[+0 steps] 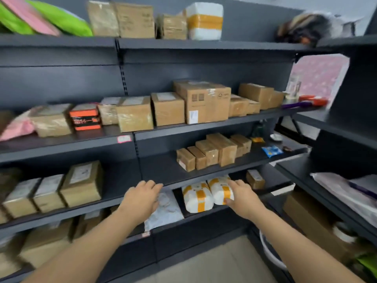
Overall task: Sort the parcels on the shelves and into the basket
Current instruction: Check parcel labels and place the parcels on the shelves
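Two hands: left hand (142, 196) lies open on white mailer bag (166, 211); right hand (243, 200) grips orange-taped white parcel (219, 189); matching parcel (196, 198) sits between both hands.

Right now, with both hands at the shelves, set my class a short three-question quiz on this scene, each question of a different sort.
1. True or false: the right hand touches an orange-taped white parcel.
2. What lies under the left hand? A: white mailer bag. B: green bag. C: orange and black box.
3. Fill in: on the shelf the hands reach into, ___ orange-taped white parcels lie side by side.

Key: 1 true; 2 A; 3 two.
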